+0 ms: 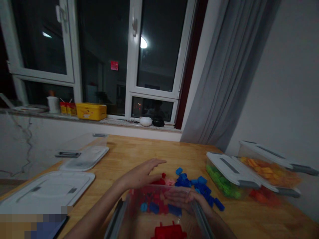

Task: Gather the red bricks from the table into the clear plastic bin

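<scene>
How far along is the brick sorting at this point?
Done: green bricks and orange bricks sit in lidded boxes. In hand: left hand and right hand work behind a clear box holding red and some blue bricks. Left: blue bricks loose on the table.

The clear bin [159, 212] runs off the bottom edge. The right hand [184, 197] shows only blurred through its wall. A pixelated patch [32, 225] hides the lower left corner. Both forearms are cut off.
</scene>
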`<state>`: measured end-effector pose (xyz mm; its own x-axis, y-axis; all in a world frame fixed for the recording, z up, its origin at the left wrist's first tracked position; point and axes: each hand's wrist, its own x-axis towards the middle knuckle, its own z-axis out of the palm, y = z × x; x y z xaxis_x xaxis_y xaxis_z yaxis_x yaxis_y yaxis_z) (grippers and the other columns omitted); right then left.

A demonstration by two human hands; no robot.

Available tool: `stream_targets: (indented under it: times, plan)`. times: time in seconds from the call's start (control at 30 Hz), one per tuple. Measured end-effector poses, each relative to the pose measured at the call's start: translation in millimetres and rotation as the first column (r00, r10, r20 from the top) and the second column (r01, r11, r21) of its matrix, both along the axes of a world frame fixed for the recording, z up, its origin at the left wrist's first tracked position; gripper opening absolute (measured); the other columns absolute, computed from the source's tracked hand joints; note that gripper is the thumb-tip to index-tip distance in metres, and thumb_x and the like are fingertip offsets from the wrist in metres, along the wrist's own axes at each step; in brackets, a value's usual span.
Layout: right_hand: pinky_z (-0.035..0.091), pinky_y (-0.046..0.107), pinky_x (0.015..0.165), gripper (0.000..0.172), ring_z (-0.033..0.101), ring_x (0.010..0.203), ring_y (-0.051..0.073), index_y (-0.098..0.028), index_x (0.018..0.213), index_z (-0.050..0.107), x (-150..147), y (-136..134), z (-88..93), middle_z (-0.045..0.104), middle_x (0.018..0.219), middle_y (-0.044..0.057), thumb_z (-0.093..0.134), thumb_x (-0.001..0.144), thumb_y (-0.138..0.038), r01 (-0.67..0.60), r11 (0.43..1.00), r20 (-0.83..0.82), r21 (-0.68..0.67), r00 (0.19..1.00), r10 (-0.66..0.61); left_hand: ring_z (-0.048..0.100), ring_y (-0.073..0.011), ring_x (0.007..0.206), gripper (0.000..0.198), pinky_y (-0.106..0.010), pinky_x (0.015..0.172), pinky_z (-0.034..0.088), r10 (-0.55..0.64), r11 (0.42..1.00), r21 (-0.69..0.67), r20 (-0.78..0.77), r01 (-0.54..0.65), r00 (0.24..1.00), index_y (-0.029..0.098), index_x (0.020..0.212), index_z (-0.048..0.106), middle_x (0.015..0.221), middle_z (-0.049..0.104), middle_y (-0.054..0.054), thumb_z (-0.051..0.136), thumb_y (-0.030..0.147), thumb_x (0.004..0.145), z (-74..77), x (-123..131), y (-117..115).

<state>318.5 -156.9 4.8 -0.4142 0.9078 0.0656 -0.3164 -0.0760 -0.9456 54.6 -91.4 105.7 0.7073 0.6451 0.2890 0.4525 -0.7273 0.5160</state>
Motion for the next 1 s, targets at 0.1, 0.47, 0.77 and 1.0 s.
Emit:
stream_targets:
  times: [0.1, 0.47, 0.77, 1.0]
  plan:
    - [0.035, 0.052, 0.113, 0.042, 0.063, 0.122, 0.033, -0.015, 0.103, 0.075, -1, 1, 4.8, 0.076, 0.112, 0.017, 0.056, 0.068, -0.027, -0.091, 0.995, -0.071, -0.034, 0.994, 0.088, 0.053, -0.0243, 0.132, 0.051, -0.038, 0.112, 0.040, 0.133, 0.991, 0.031, -0.081, -0.131, 0.988, 0.023, 0.144, 0.049, 0.150, 0.052, -0.011, 0.052, 0.037, 0.095, -34.0, -12, 36]
    - [0.030, 0.051, 0.117, 0.043, 0.064, 0.121, 0.031, -0.013, 0.105, 0.076, 1, 0, 2.6, 0.075, 0.116, 0.018, 0.057, 0.068, -0.025, -0.110, 0.991, -0.117, -0.076, 0.988, 0.101, 0.067, -0.0258, 0.104, 0.033, -0.034, 0.091, 0.050, 0.040, 0.999, -0.014, -0.324, -0.047, 0.945, 0.018, 0.111, 0.075, 0.112, 0.077, -0.012, 0.056, 0.025, 0.084, -89.1, -21, 74]
    - [0.033, 0.046, 0.116, 0.040, 0.066, 0.119, 0.029, -0.015, 0.103, 0.077, 3, 5, -2.4, 0.077, 0.112, 0.016, 0.055, 0.069, -0.023, -0.110, 0.993, -0.139, -0.053, 0.985, 0.101, 0.068, -0.0207, 0.077, 0.030, -0.027, 0.065, 0.045, 0.089, 0.995, -0.016, -0.346, -0.101, 0.934, 0.018, 0.091, 0.077, 0.086, 0.079, -0.006, 0.054, 0.015, 0.072, -81.4, -21, 67]
    - [0.032, 0.049, 0.117, 0.042, 0.065, 0.119, 0.029, -0.013, 0.108, 0.075, -2, -2, 7.5, 0.076, 0.113, 0.017, 0.055, 0.073, -0.025, -0.104, 0.994, -0.142, -0.018, 0.985, 0.100, 0.070, -0.0254, 0.086, 0.032, -0.029, 0.068, 0.047, 0.184, 0.982, 0.024, -0.358, -0.188, 0.915, 0.016, 0.099, 0.076, 0.098, 0.077, -0.012, 0.057, 0.019, 0.072, -68.9, -23, 61]
